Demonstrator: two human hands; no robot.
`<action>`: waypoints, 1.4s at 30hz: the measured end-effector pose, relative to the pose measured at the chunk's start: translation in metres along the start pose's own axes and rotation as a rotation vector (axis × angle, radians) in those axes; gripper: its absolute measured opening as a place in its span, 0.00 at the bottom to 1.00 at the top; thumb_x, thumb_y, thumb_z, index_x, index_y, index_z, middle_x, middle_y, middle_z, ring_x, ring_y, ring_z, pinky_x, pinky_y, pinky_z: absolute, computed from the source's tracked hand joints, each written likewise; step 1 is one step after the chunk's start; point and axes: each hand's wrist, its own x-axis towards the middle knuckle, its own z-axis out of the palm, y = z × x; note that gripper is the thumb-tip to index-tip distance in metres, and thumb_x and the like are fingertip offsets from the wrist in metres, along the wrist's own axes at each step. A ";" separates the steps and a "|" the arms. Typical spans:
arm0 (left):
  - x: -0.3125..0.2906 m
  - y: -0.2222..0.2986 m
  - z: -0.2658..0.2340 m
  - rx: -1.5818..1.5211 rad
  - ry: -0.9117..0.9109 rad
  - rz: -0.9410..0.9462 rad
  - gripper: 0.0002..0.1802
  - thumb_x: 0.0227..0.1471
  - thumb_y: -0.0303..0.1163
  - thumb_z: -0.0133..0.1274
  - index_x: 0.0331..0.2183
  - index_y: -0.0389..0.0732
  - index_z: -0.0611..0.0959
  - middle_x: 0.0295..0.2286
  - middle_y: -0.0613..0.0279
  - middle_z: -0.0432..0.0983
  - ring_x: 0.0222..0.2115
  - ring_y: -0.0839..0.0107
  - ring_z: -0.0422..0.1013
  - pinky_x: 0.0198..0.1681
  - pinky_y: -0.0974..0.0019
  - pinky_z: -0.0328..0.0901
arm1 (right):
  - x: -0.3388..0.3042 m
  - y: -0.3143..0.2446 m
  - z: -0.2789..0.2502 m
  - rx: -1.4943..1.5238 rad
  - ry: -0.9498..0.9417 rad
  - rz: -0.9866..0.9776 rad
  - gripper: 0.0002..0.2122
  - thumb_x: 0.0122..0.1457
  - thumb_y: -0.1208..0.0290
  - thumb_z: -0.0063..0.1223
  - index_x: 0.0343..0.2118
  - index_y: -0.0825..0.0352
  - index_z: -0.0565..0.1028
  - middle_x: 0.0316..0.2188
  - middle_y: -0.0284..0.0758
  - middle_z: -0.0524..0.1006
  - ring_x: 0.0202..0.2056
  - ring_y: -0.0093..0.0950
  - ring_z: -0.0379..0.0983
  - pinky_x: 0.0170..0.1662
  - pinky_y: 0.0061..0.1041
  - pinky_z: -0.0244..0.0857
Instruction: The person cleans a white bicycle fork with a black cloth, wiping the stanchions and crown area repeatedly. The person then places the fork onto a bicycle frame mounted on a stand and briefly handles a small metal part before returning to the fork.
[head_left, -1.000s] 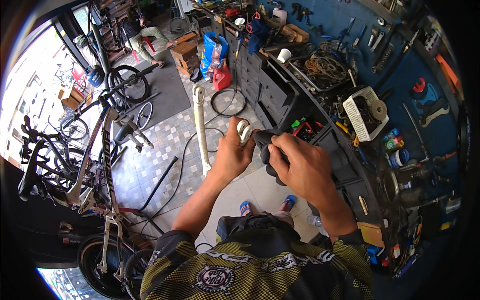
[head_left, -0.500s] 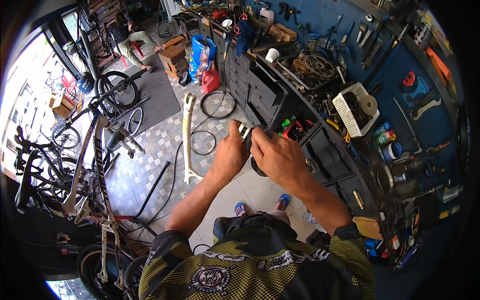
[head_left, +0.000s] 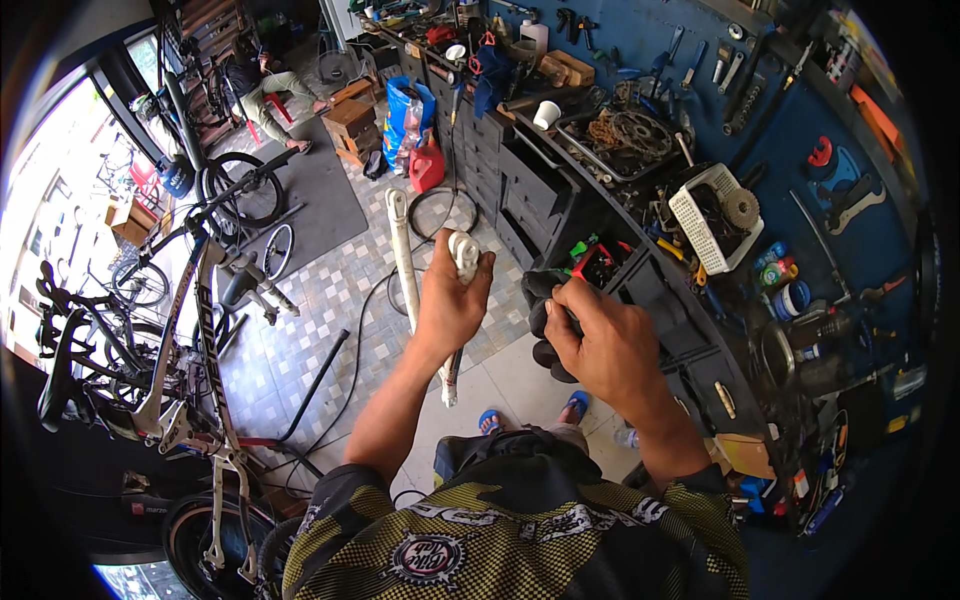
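Observation:
My left hand grips the crown of a white bicycle fork, whose one long leg stretches away over the tiled floor. A thin dark steerer end points down below my fist. My right hand holds a black rag or glove bunched beside the fork, just in front of the dark workbench. The two hands are a short way apart.
A cluttered workbench with a white basket, chain, cup and cans runs along the right under a blue tool wall. A bicycle stands on the left. A tyre, a red can and a person sitting at the back are on the floor.
My hands have drawn slightly apart; the right hand with the black rag has shifted right toward the bench. The fork stays in my left hand, its leg angled a little more upright.

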 end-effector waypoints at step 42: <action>0.007 0.018 -0.048 -0.044 0.272 0.267 0.36 0.51 0.39 0.70 0.54 0.33 0.73 0.52 0.51 0.70 0.50 0.58 0.68 0.53 0.57 0.64 | -0.041 0.075 0.076 0.733 -0.013 0.205 0.22 0.52 0.63 0.72 0.46 0.71 0.80 0.29 0.37 0.83 0.32 0.27 0.80 0.38 0.30 0.73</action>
